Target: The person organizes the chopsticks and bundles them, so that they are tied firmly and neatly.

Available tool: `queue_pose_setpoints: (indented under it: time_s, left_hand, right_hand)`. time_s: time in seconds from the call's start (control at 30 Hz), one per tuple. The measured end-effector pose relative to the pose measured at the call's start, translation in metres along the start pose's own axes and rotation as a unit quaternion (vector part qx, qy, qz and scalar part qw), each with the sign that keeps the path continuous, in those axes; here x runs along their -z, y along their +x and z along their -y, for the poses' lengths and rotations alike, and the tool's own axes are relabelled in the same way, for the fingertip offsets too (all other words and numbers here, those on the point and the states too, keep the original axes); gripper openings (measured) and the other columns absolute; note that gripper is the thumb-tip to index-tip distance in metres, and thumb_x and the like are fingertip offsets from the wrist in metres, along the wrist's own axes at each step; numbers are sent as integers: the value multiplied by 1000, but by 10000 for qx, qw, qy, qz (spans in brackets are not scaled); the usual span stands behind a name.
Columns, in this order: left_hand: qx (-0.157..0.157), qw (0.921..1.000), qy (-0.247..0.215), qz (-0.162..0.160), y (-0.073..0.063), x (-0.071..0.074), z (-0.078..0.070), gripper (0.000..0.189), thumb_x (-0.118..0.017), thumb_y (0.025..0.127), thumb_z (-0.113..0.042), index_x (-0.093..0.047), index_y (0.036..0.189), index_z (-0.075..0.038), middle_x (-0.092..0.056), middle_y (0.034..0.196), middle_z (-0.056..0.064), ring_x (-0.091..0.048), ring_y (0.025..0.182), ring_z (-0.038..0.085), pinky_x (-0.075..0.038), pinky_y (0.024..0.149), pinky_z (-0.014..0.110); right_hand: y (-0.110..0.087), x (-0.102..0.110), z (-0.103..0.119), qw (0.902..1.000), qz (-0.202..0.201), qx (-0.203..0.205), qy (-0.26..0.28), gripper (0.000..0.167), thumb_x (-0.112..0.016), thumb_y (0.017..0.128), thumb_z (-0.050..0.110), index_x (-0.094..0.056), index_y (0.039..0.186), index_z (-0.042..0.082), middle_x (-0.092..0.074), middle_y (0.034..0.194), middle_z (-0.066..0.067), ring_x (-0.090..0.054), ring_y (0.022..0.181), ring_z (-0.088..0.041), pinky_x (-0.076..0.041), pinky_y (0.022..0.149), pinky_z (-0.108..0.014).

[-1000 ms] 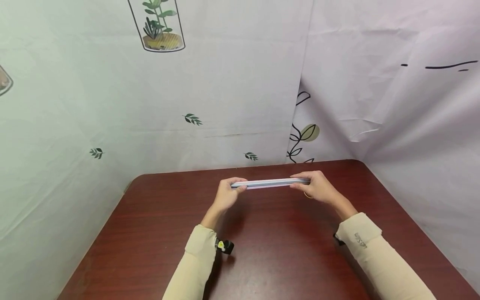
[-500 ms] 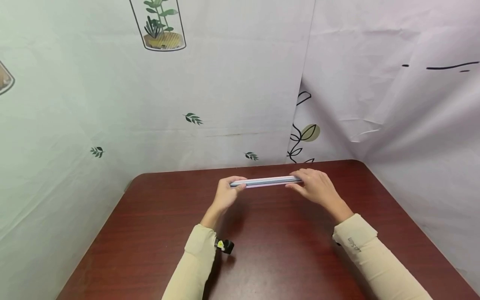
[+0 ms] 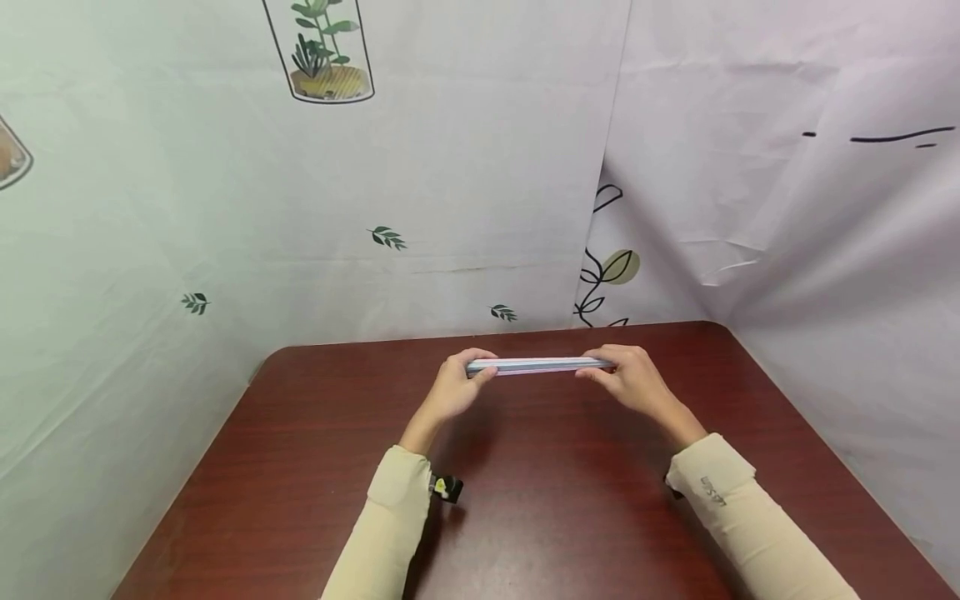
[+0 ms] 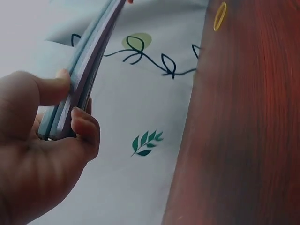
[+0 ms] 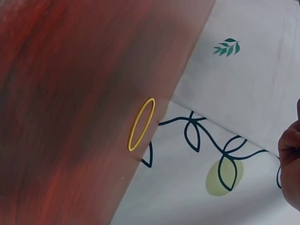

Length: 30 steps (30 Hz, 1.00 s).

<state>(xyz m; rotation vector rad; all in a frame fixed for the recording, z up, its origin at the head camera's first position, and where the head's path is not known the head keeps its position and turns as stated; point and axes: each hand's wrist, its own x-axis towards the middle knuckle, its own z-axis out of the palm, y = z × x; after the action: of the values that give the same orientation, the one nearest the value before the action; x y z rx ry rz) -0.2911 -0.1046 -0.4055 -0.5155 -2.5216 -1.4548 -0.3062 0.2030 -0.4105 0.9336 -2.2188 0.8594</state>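
Observation:
Both hands hold a thin, flat stack [image 3: 536, 365] of pale blue and lilac layers, seen edge-on over the far part of the table. My left hand [image 3: 452, 387] grips its left end, thumb on the near side and fingers behind. In the left wrist view the layers of the stack [image 4: 84, 70] lie between the left thumb and curled fingers. At the other end, my right hand [image 3: 636, 383] pinches it between thumb and fingers. Only the edge of the right hand [image 5: 291, 161] enters the right wrist view. The stack's broad faces are hidden.
A thin yellow ring [image 5: 135, 145] like a rubber band lies on the red-brown table [image 5: 70, 93] near its far edge; the right hand covers it in the head view. White cloth walls [image 3: 480, 167] with printed leaves enclose the table at the back and sides.
My right hand shifted left along the stack's right end, then slightly back right. The left hand has edged right. The yellow ring, partly seen below the right hand earlier, is now covered in the head view.

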Motion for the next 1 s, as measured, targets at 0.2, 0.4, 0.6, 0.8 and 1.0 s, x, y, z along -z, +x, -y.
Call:
queue_pose_setpoints:
  time_s: [0.2,0.4,0.6,0.8,1.0]
  left_hand:
    - [-1083,9681,2258,-17,-3,2,2,34,-73,91,-29,-65,114,-6,-62,102,8,-58,89,24,-50,79,40]
    - [-1971,8575,4675,-852,-7,-3,-3,40,-71,87,-46,-65,104,-10,-66,93,7,-57,86,29,-45,74,41]
    - [-2115,8163,5194,-1384,-8,-19,-10,38,-71,84,-44,-64,103,-12,-63,92,6,-55,93,26,-40,86,41]
    - [-2265,8141,5116,-1555,-9,-35,-11,37,-65,84,-34,-62,113,-11,-61,99,8,-57,100,27,-43,95,40]
    - [-2131,8117,5194,-1612,-10,-48,-4,45,-60,85,-35,-57,120,-8,-59,102,11,-56,98,32,-39,104,49]
  right_hand:
    - [-1,-2,-1,9991,-202,-66,378,19,-86,73,10,-76,90,14,-47,63,12,-37,55,-2,-29,51,-16]
    - [-1,-5,1,9974,-388,-43,610,20,-87,72,6,-77,87,14,-45,60,10,-35,54,-1,-27,49,-15]
    - [0,-5,4,9967,-411,-145,682,19,-86,72,6,-77,87,14,-44,60,10,-35,53,-1,-27,48,-16]
    - [1,-4,6,9970,-376,-195,648,19,-87,72,6,-77,87,13,-45,60,10,-35,53,-1,-28,47,-18]
    - [1,-8,6,9973,-530,-51,511,20,-87,71,7,-77,86,13,-45,60,10,-36,54,-1,-28,49,-16]
